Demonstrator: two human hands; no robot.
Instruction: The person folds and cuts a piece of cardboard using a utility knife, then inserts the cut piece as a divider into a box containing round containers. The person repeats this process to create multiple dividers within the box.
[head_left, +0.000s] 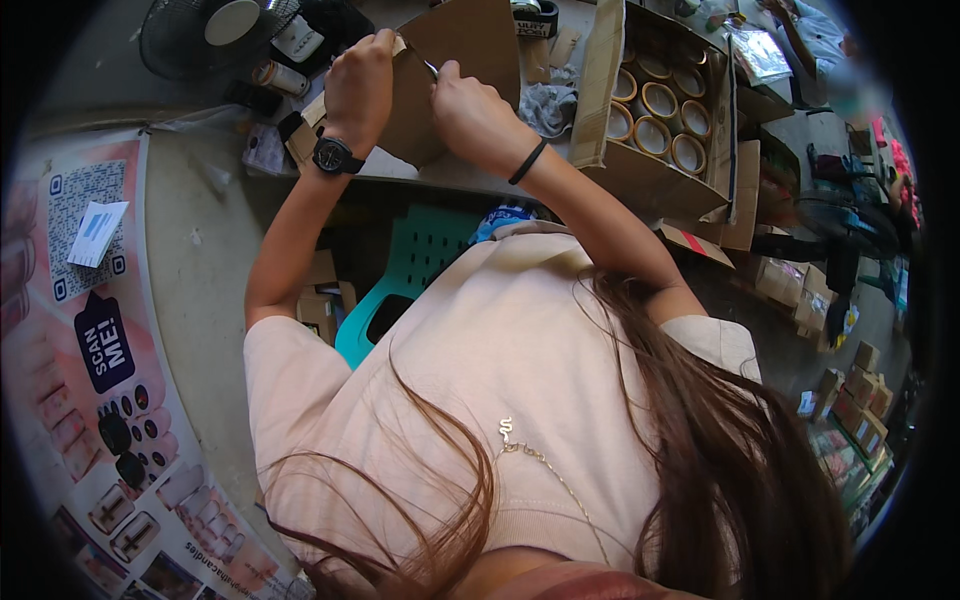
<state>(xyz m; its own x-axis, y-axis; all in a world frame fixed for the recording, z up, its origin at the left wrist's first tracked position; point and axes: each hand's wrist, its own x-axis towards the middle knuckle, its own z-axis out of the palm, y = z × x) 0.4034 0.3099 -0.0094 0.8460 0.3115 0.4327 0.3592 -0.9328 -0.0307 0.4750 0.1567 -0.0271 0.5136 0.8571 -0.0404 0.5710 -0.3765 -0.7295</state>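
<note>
My left hand [360, 88], with a black watch on its wrist, is closed over the left edge of a piece of brown cardboard [468, 45] at the table's edge. My right hand [478, 112], a black band round its wrist, is closed around a thin, shiny metal blade [432, 70]. The blade's tip points up and left, against or just over the cardboard near my left fingers. Its handle is hidden in my fist, so I cannot tell whether it is a knife or scissors.
An open carton [585, 110] of several round rolls or jars with tan rims stands right of my right hand. Crumpled grey plastic [548, 108] lies between. A fan [225, 25] stands at the far left, and a teal plastic chair [395, 265] sits below the table.
</note>
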